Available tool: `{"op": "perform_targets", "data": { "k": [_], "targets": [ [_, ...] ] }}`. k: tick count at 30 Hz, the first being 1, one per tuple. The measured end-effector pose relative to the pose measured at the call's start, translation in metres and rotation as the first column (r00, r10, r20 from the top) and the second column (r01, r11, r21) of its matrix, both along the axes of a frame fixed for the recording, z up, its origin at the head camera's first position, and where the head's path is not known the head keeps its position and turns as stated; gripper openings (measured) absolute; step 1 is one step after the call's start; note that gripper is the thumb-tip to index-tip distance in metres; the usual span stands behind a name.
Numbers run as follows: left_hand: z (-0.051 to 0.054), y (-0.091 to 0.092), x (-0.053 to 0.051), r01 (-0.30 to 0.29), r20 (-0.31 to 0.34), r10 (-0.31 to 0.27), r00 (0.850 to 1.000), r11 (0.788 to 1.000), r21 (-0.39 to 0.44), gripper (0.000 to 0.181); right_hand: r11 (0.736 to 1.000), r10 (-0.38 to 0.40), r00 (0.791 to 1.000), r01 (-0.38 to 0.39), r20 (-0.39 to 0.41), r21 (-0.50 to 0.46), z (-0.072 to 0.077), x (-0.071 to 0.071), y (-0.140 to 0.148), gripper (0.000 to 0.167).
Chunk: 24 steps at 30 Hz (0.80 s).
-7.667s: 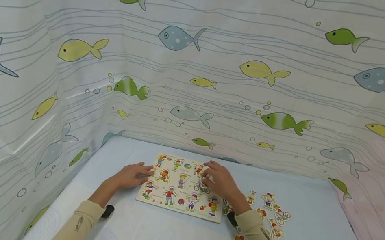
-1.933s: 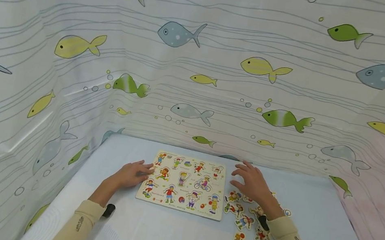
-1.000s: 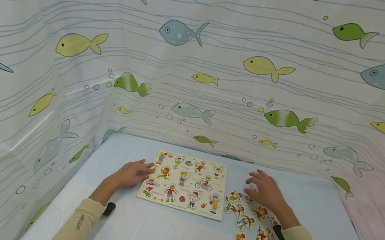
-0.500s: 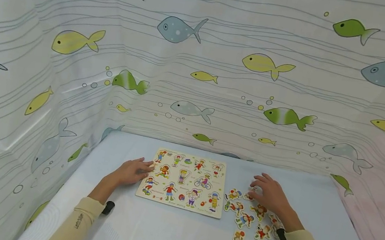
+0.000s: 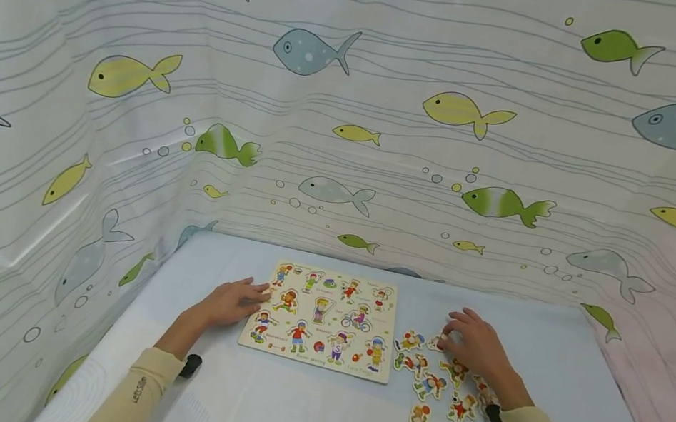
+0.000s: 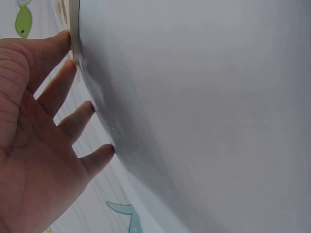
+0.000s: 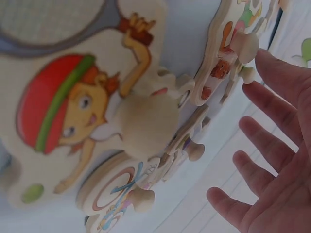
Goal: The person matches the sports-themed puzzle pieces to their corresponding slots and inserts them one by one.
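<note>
Fingers spread and thumb apart, the right hand is poised at the upper edge of a scatter of loose pieces, with nothing that I can see in its grasp. From my distant post I take the nearest piece as the one that counts: it lies on the table just left of the thumb, between that hand and the board. Part of it is hidden, so I cannot tell its long axis, nor whether the thumb touches it. My right wrist view shows the thumb close by a wooden knob, though I cannot match that knob to a piece in the head view, while a racket piece looms near the lens. Across the board, the left hand rests extended fingers against its left edge, well apart from the pieces, its grasp empty too. The right is clearly the nearer hand, and in my judgement a pick-up turns on that short leftward offset. The board's long side runs left to right, its right edge just beside the pieces
</note>
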<state>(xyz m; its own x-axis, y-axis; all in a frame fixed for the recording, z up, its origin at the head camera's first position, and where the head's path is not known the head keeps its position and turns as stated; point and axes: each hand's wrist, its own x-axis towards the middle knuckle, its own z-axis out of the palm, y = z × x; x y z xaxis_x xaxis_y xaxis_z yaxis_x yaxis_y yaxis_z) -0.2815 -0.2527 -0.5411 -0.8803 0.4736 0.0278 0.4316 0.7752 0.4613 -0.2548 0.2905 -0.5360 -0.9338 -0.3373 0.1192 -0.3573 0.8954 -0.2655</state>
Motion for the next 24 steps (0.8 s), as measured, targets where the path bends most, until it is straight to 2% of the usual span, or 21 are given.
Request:
{"op": "perform_targets", "data": {
  "k": [15, 24],
  "targets": [
    [0.0007, -0.0006, 0.0022, 0.008, -0.015, -0.008, 1.000, 1.000, -0.005, 0.034, 1.000, -0.007, 1.000, 0.007, -0.019, -0.001, -0.0042, -0.0006, -0.0010, 0.008],
    [-0.0006, -0.0006, 0.0019, 0.005, -0.018, -0.005, 1.000, 1.000, -0.002, 0.034, 1.000, -0.014, 0.999, 0.013, -0.034, -0.018, 0.0015, 0.0007, -0.0012, 0.009]
  ]
}}
